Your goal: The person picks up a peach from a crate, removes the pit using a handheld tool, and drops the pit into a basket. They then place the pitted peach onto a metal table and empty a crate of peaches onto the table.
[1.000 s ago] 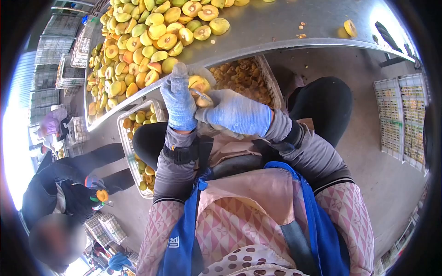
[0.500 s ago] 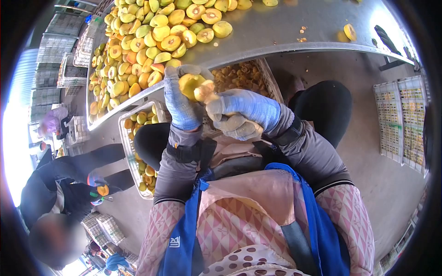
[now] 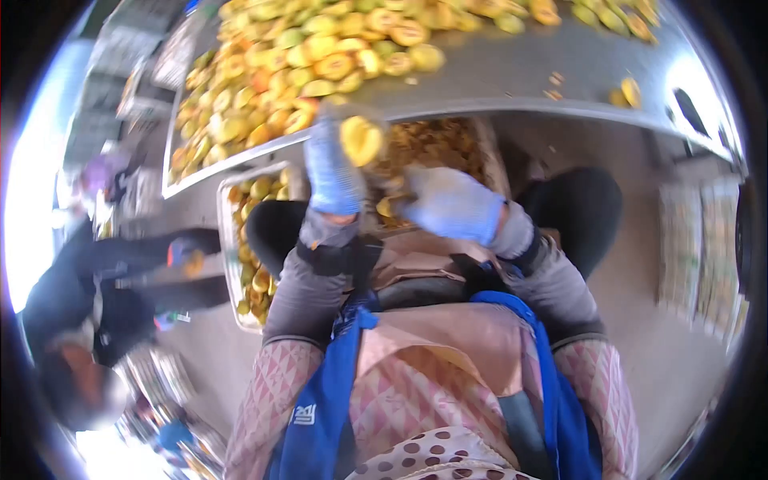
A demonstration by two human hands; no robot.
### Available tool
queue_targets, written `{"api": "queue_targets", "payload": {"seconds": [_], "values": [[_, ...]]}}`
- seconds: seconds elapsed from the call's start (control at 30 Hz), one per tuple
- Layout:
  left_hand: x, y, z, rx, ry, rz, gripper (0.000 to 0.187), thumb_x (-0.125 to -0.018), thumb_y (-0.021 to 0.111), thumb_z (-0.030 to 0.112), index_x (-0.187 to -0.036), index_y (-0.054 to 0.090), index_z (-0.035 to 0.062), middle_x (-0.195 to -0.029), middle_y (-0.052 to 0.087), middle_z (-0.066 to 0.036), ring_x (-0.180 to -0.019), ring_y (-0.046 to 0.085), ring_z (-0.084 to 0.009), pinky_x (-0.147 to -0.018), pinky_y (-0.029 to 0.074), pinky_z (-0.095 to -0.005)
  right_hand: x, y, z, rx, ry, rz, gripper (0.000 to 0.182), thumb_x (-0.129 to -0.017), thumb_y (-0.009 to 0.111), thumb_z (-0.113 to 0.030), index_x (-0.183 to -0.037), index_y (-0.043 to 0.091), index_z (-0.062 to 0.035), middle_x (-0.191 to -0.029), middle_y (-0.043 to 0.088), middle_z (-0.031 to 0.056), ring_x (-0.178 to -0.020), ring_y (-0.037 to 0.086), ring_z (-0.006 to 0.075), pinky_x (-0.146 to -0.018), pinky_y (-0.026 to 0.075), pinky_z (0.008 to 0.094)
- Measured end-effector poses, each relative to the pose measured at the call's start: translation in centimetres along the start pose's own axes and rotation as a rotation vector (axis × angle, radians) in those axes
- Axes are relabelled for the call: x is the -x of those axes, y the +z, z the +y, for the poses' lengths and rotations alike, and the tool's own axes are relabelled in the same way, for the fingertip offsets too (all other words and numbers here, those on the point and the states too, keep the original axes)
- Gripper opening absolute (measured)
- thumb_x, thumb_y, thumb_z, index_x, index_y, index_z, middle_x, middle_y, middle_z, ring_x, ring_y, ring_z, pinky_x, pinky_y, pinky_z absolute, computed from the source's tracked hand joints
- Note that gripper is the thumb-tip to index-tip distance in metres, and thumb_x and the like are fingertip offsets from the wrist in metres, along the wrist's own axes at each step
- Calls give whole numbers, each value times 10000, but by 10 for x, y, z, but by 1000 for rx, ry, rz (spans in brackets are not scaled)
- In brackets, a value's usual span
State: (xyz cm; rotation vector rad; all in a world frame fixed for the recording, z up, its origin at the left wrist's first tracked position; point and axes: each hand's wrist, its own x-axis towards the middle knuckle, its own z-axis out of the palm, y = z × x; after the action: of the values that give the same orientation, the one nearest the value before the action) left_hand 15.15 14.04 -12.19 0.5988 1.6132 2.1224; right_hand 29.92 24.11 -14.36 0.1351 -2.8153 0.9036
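Smeared by motion, cropped at twelve o'clock.
Hard to make out fingers on the right hand, near centre, or the left hand at eleven, around blurred yellow fruit; impossible to follow the heap past the top edge, or read the person at eight, crates at three.

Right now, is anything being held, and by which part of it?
The left hand holds a yellow fruit piece by its left edge, the broad face uncovered. Blur hides whether the right hand holds anything.
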Motion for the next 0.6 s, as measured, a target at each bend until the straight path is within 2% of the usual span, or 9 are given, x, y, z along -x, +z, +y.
{"api": "queue_targets", "payload": {"seconds": [0.07, 0.1, 0.17, 0.23, 0.3, 0.37, 0.4, 0.53, 0.6], "values": [[-7, -22, -5, -425, 371, -125, 201, -969, 506, 205, -969, 607, 31, -857, 631, -76, -768, 626, -177, -645, 506, -291, -6, -4, 6, -177, -60, 333, 197, -852, 586, -116, -1010, 604, 1, -774, 592, 187, -728, 630, 339, -665, 526, 432], [-10, -33, -7, -604, 573, -134, 164, -947, 537, 180, -978, 610, 36, -859, 623, -73, -778, 630, -189, -634, 505, -293, -7, -7, 14, -195, -12, 318, 216, -857, 596, -135, -1018, 601, 9, -773, 598, 203, -742, 625, 361, -674, 514, 436], [16, -22, 39, -338, 70, -76, 257, -966, 528, 238, -1038, 615, 7, -954, 626, -99, -795, 642, -179, -582, 530, -298, -14, -10, 15, -372, 223, 282, 260, -872, 613, -177, -1031, 591, 27, -784, 610, 235, -772, 616, 399, -681, 487, 445], [25, -38, 48, -322, 280, -101, 286, -980, 526, 258, -1080, 615, 6, -1012, 631, -107, -814, 651, -178, -591, 543, -300, -14, -18, 9, -471, 445, 186, 322, -896, 612, -229, -1034, 568, 58, -850, 616, 293, -818, 596, 454, -696, 454, 461], [34, -66, 53, -699, 714, -93, 267, -974, 546, 228, -1104, 617, 6, -1063, 633, -112, -837, 659, -188, -638, 557, -302, -14, -13, 4, -474, 415, 138, 310, -908, 617, -235, -1027, 576, 49, -792, 621, 239, -749, 616, 383, -663, 462, 433], [54, -108, 65, -573, 387, 56, 219, -908, 593, 47, -1116, 626, -13, -1141, 625, -138, -872, 667, -207, -751, 559, -296, -14, -11, 0, -546, 439, 101, 287, -923, 622, -239, -1020, 582, 28, -727, 606, 160, -658, 605, 284, -601, 455, 383], [70, -108, 88, -192, 62, 145, 219, -892, 593, 1, -1107, 633, -17, -1147, 627, -146, -876, 667, -211, -783, 555, -293, -15, -11, -2, -621, 475, 78, 270, -932, 625, -241, -1017, 583, 11, -690, 589, 107, -602, 583, 221, -555, 444, 347], [112, -235, 74, -635, 158, 449, 205, -953, 617, 144, -1113, 647, 18, -978, 672, -80, -846, 644, -159, -738, 537, -265, -16, -10, -7, -939, 622, 26, 194, -958, 631, -238, -1027, 575, -66, -612, 473, -67, -469, 428, 14, -411, 339, 210], [147, -285, 76, -582, -153, 615, 215, -932, 649, 140, -1108, 653, 17, -934, 661, -35, -823, 615, -118, -726, 515, -242, -18, -6, -10, -941, 645, 50, 176, -961, 627, -226, -1047, 557, -90, -585, 448, -76, -419, 383, 18, -373, 300, 200]]}}
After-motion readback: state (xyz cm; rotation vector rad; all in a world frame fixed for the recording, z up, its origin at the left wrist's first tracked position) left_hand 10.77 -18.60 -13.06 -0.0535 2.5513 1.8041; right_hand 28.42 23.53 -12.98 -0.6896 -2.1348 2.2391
